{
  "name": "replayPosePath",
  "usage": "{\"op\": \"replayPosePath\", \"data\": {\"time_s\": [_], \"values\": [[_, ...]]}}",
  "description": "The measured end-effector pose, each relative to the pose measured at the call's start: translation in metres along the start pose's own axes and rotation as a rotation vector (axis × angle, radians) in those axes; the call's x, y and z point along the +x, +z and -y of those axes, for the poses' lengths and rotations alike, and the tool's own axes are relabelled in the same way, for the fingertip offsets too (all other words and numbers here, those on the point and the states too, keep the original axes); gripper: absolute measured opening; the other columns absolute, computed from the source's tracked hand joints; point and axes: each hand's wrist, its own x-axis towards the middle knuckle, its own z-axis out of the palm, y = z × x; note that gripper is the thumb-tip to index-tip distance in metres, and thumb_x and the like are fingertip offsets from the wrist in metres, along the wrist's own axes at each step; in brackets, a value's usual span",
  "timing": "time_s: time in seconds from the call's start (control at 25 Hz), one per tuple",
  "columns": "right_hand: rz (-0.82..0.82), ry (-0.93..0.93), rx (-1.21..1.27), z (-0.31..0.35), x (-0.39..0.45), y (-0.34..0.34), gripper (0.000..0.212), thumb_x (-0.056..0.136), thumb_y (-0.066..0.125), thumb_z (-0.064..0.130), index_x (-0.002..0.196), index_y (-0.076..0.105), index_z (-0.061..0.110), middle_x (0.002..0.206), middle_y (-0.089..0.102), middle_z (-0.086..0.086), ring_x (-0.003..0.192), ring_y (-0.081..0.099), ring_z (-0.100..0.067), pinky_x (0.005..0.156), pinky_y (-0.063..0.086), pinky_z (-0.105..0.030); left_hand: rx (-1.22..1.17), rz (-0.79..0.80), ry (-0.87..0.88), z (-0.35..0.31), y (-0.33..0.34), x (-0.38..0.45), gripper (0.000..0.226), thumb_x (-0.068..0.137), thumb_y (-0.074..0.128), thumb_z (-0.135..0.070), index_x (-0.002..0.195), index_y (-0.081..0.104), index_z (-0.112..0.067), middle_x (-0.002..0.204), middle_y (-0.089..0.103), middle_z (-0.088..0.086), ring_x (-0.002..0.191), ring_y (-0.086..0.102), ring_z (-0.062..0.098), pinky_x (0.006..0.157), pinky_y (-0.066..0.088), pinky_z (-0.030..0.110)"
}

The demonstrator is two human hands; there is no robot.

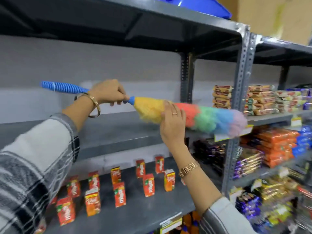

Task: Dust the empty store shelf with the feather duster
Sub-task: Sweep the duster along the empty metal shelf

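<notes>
The feather duster (211, 118) has a ribbed blue handle and a fluffy head banded yellow, red, green, blue and lilac. It lies level just above the empty grey shelf (118, 134), head pointing right. My left hand (108, 92) is closed around the handle near the head. My right hand (172, 122) rests flat against the front of the head, where yellow meets red, with fingers spread. The lilac tip hangs past the shelf's right front corner, over a price tag.
A perforated grey upright (241, 85) stands at the right end of the shelf. Stacked biscuit packs (222, 96) sit beyond it. Several red juice cartons (119, 196) stand on the shelf below. Shelves at right hold snack packets (276, 146).
</notes>
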Motion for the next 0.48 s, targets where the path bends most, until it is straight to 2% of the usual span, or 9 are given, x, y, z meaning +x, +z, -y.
{"op": "replayPosePath", "data": {"time_s": [0.12,0.2,0.28,0.36,0.4,0.44,0.48], "values": [[0.13,-0.016,0.169,0.029,-0.007,0.029,0.036,0.093,0.044,0.015,0.125,0.048,-0.001,0.127,0.056,-0.022,0.121,0.048,-0.038,0.106,0.027,-0.058,-0.165,0.122,-0.16,0.058,0.017,-0.019,0.02,0.087,0.061,-0.01,0.074,0.073,-0.002,0.038,0.057,-0.006,0.026,0.037,0.005,0.031,0.031,0.011],[0.258,-0.043,0.213,0.041,-0.013,0.049,0.041,0.097,0.043,0.023,0.132,0.04,0.003,0.138,0.048,-0.018,0.13,0.039,-0.033,0.112,0.017,-0.055,-0.14,0.18,-0.292,0.084,0.029,-0.036,0.022,0.079,0.063,-0.018,0.063,0.068,-0.005,0.046,0.056,0.007,0.032,0.039,0.013,0.036,0.031,0.015],[0.356,-0.06,0.177,0.046,-0.019,0.066,0.049,0.097,0.039,0.034,0.138,0.032,0.009,0.147,0.037,-0.011,0.138,0.024,-0.028,0.113,0.004,-0.054,-0.049,0.098,-0.391,0.096,0.041,-0.039,0.021,0.072,0.059,-0.029,0.064,0.067,-0.01,0.069,0.065,0.019,0.05,0.052,0.023,0.051,0.044,0.023],[0.357,-0.074,0.122,0.046,-0.023,0.076,0.054,0.095,0.036,0.043,0.139,0.03,0.012,0.149,0.034,-0.007,0.141,0.016,-0.026,0.112,-0.003,-0.056,0.106,-0.164,-0.435,0.092,0.043,-0.027,0.024,0.08,0.057,-0.03,0.081,0.074,-0.014,0.097,0.072,0.018,0.081,0.065,0.032,0.075,0.052,0.033],[0.342,-0.074,0.112,0.044,-0.023,0.077,0.055,0.095,0.035,0.044,0.139,0.03,0.012,0.149,0.035,-0.007,0.141,0.015,-0.025,0.112,-0.004,-0.056,0.116,-0.249,-0.423,0.087,0.039,-0.021,0.024,0.083,0.057,-0.028,0.088,0.075,-0.014,0.099,0.072,0.016,0.088,0.066,0.034,0.077,0.052,0.033],[0.328,-0.08,0.111,0.043,-0.023,0.078,0.055,0.095,0.035,0.045,0.138,0.031,0.011,0.148,0.037,-0.008,0.142,0.015,-0.025,0.112,-0.005,-0.056,0.047,-0.244,-0.397,0.085,0.036,-0.016,0.022,0.084,0.057,-0.025,0.087,0.075,-0.012,0.089,0.072,0.013,0.083,0.067,0.033,0.071,0.051,0.031],[0.313,-0.09,0.113,0.042,-0.024,0.078,0.054,0.095,0.035,0.045,0.137,0.033,0.011,0.147,0.038,-0.008,0.141,0.016,-0.026,0.112,-0.005,-0.055,-0.084,-0.161,-0.367,0.088,0.035,-0.014,0.02,0.085,0.058,-0.021,0.08,0.074,-0.008,0.071,0.069,0.01,0.066,0.064,0.029,0.06,0.048,0.025]]}}
